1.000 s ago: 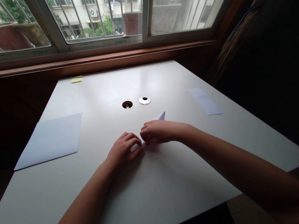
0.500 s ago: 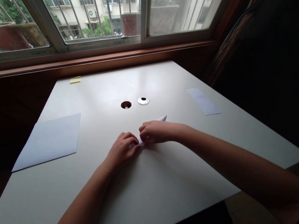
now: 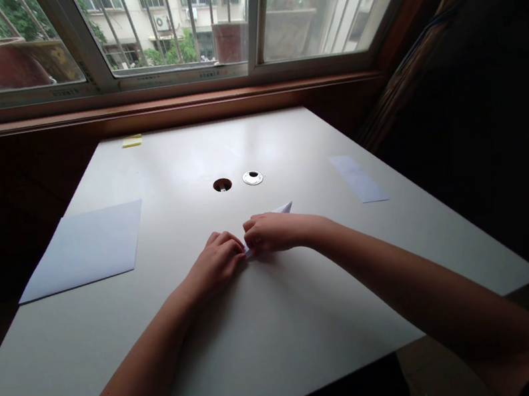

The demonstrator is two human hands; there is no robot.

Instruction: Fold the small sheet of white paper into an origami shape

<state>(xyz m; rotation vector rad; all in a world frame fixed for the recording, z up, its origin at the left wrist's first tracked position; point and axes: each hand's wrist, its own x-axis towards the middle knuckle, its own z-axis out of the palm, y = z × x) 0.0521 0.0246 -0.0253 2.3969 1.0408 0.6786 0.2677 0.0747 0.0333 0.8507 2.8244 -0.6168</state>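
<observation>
A folded piece of white paper [image 3: 285,208] lies low over the middle of the table, its pointed tip sticking out beyond my right hand. My right hand [image 3: 270,231] is closed on the paper, knuckles up, and covers most of it. Close beside it on the left, my left hand [image 3: 220,254] pinches the near end of the same paper with curled fingers. Only a small strip of paper shows between the two hands. The folds under my fingers are hidden.
On the white table [image 3: 267,333] a stack of white paper sheets [image 3: 87,248] lies at the left and a paper strip [image 3: 358,178] at the right. Ahead are a cable hole [image 3: 222,185] and its round cover [image 3: 252,178]. A yellow sticky note [image 3: 132,141] sits near the far edge.
Both hands stay on the folded paper and have hardly moved. The fingers of my left hand are curled in slightly more. The whole view has shifted very slightly.
</observation>
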